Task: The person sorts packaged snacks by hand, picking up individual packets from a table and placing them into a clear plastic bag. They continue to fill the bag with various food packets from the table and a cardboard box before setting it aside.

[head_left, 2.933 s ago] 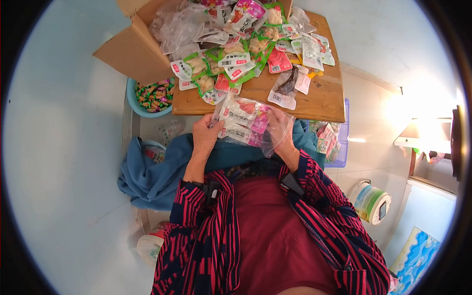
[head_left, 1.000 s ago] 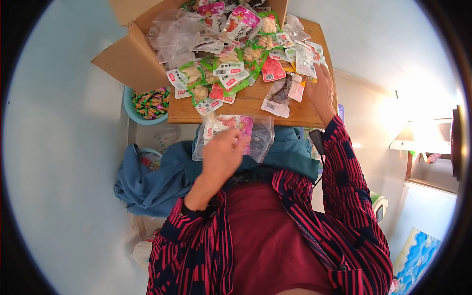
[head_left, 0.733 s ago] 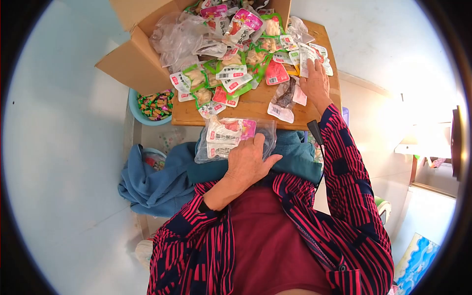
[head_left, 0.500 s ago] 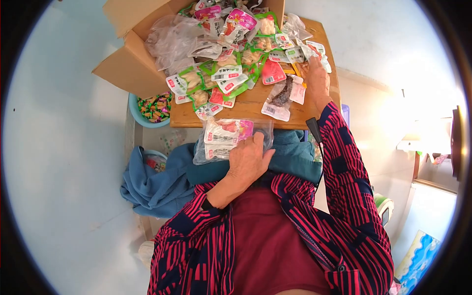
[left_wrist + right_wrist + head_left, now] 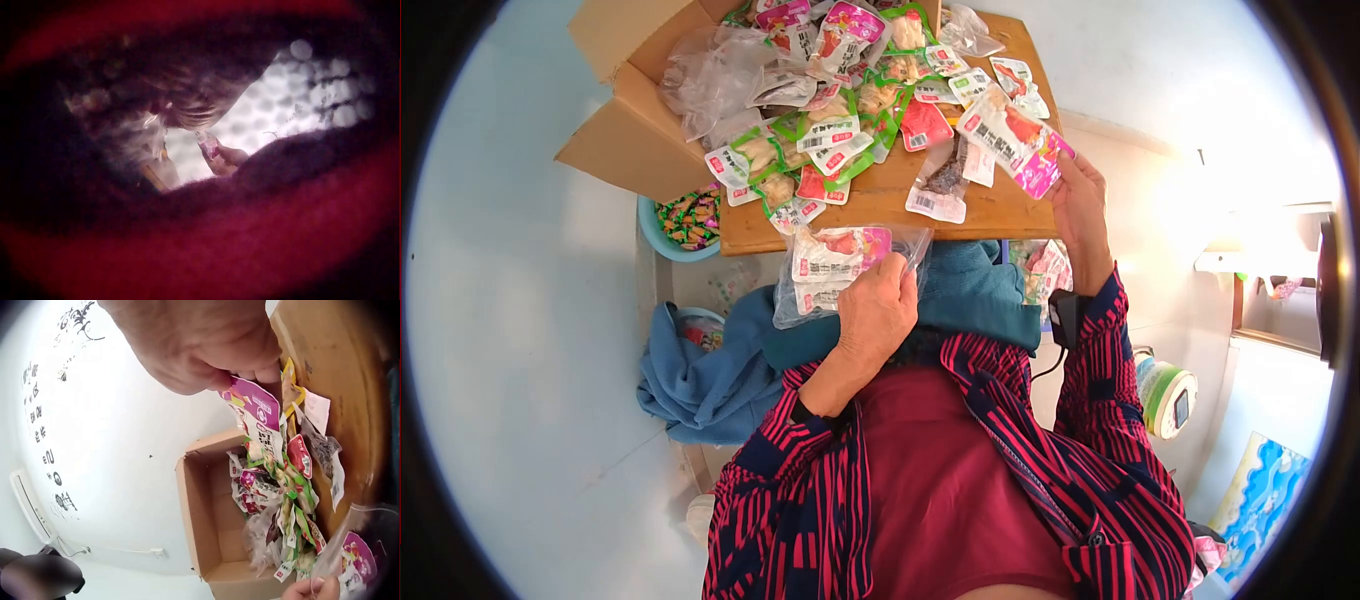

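At the table's right side the right hand (image 5: 1084, 205) pinches the purple end of a white-and-purple snack packet (image 5: 1018, 140); in the right wrist view the same packet (image 5: 259, 419) hangs from the fingers of that hand (image 5: 206, 344). Over the lap, the left hand (image 5: 875, 318) grips the lower right part of a clear plastic bag (image 5: 910, 245), fingers curled at its edge. Two similar packets (image 5: 840, 255) lie inside the bag. Sleeve cloth covers most of the left wrist view.
An open cardboard box (image 5: 625, 140) spills many packets and clear bags onto the wooden table (image 5: 870, 205). A blue basin (image 5: 650, 228) of wrapped sweets stands below left. Blue cloth (image 5: 700, 385) lies left of the lap; a tub (image 5: 1168, 398) stands at right.
The right hand has come back from the pile toward the body and now holds up a packet. The left hand stays at the bag, while the head view has shifted slightly.
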The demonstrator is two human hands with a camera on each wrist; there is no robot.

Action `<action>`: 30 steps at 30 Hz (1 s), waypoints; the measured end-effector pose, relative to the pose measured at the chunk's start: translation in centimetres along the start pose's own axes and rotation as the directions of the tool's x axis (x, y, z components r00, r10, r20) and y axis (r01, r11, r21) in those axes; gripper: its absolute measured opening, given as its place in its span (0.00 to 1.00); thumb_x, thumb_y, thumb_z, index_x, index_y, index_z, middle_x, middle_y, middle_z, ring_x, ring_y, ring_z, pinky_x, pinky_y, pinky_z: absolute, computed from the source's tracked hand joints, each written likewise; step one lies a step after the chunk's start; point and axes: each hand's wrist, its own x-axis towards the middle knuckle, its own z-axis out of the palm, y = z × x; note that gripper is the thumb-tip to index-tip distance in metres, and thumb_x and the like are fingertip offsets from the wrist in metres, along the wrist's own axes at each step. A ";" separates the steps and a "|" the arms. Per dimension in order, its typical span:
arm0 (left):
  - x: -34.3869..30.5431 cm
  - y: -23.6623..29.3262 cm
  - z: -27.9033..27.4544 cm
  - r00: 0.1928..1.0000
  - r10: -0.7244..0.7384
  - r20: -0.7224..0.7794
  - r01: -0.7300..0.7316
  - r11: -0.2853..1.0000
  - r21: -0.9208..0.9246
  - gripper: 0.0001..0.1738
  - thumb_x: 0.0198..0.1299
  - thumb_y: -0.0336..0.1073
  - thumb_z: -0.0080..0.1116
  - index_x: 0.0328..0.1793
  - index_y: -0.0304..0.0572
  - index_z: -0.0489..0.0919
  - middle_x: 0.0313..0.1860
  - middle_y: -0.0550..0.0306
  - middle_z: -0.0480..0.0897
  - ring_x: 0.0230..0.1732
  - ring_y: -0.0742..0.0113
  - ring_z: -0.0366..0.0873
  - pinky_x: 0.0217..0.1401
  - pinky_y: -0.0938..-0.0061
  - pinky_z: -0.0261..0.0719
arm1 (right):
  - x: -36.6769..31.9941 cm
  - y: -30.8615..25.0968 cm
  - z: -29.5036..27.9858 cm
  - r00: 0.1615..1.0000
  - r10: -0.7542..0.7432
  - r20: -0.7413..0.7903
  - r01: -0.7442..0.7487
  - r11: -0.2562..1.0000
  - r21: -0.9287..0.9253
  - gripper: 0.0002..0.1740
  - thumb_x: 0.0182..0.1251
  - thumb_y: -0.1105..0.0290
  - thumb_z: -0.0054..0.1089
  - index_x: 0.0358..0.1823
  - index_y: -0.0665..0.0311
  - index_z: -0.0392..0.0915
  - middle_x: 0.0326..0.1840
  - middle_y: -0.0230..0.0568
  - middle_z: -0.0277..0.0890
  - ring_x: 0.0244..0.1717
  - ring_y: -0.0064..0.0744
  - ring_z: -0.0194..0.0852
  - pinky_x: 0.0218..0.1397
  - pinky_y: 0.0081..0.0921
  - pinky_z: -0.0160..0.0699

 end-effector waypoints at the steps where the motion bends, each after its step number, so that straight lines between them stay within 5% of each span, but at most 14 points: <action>1: 0.0 0.0 0.0 1.000 0.013 -0.023 -0.013 1.000 -0.014 0.08 0.62 0.33 0.63 0.38 0.42 0.75 0.28 0.48 0.82 0.30 0.45 0.82 0.31 0.55 0.77 | -1.2 -0.1 0.0 0.999 0.053 0.010 -0.053 0.998 0.029 0.16 0.81 0.69 0.48 0.57 0.75 0.77 0.52 0.47 0.84 0.48 0.31 0.86 0.54 0.29 0.86; 6: -0.1 0.0 0.0 0.998 -0.015 -0.064 0.012 0.999 -0.040 0.07 0.62 0.33 0.64 0.38 0.41 0.76 0.27 0.48 0.81 0.29 0.47 0.82 0.30 0.57 0.76 | -7.2 -1.0 -0.6 0.960 0.257 0.107 -0.255 0.966 -0.035 0.16 0.79 0.71 0.50 0.57 0.79 0.76 0.53 0.50 0.84 0.51 0.32 0.85 0.58 0.29 0.84; 11: 0.1 -0.2 0.3 0.997 -0.010 -0.081 0.003 0.996 -0.084 0.06 0.63 0.32 0.62 0.37 0.41 0.76 0.27 0.47 0.81 0.29 0.46 0.82 0.30 0.58 0.76 | -11.1 0.4 -1.4 0.861 0.467 0.199 -0.450 0.884 -0.127 0.14 0.78 0.71 0.51 0.52 0.74 0.81 0.45 0.43 0.87 0.41 0.28 0.87 0.49 0.27 0.87; 23: -0.1 0.0 -0.1 0.987 0.012 -0.159 -0.025 0.997 -0.079 0.06 0.64 0.33 0.61 0.38 0.42 0.75 0.26 0.46 0.81 0.28 0.45 0.82 0.28 0.56 0.77 | -11.7 3.9 1.5 0.711 0.581 0.397 -0.588 0.800 -0.119 0.15 0.80 0.68 0.51 0.55 0.73 0.79 0.50 0.45 0.85 0.46 0.31 0.87 0.53 0.34 0.88; 30: -0.1 0.6 -0.1 0.988 0.055 -0.144 -0.065 0.996 -0.067 0.07 0.64 0.34 0.62 0.38 0.42 0.75 0.25 0.47 0.80 0.27 0.46 0.82 0.28 0.56 0.77 | -11.5 4.2 2.0 0.719 0.553 0.421 -0.571 0.815 -0.095 0.14 0.80 0.69 0.51 0.55 0.71 0.79 0.52 0.43 0.84 0.50 0.30 0.85 0.56 0.34 0.86</action>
